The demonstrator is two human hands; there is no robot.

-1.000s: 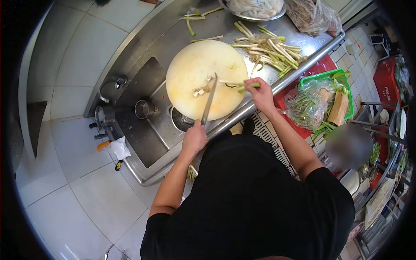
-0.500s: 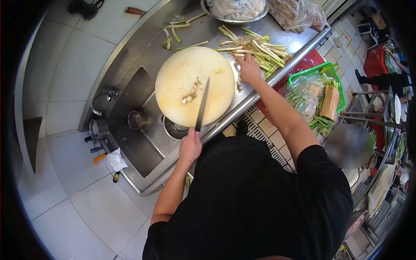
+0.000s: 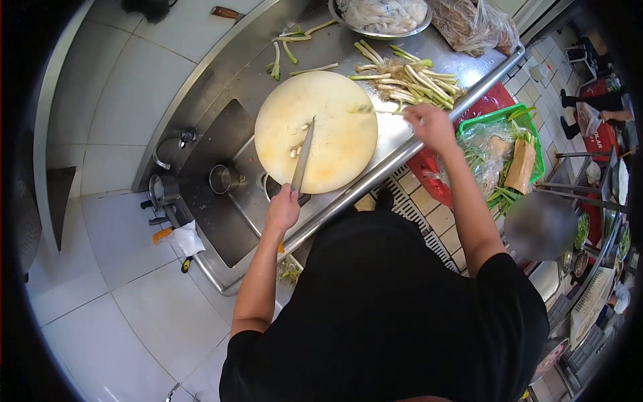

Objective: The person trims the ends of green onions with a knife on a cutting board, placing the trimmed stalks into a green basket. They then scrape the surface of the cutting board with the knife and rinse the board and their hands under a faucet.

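Note:
My left hand (image 3: 282, 210) is wrapped round the handle of a kitchen knife (image 3: 304, 157). Its blade lies over the round, cream-coloured chopping board (image 3: 345, 151), the tip near a few cut root ends (image 3: 295, 151). At the right of the board, my right hand (image 3: 434, 127) has its fingers pinched on a spring onion (image 3: 390, 111), which is smeared by motion and reaches toward the board's edge. Just beyond that hand lies a pile of spring onions (image 3: 418, 80), roots still on, on the steel counter.
Under the board's left side is a steel sink (image 3: 224, 144) with a small metal pot (image 3: 223, 179). A metal bowl (image 3: 385, 35) of bagged food and a plastic bag (image 3: 472, 27) stand at the back. A green basket (image 3: 462, 124) of vegetables is at right. Trimmed stalks (image 3: 274, 67) lie behind the board.
My right hand has drawn back from the pile toward me, now with a spring onion. The knife has tilted slightly and its tip sits by the root ends. The whole view has shifted a little.

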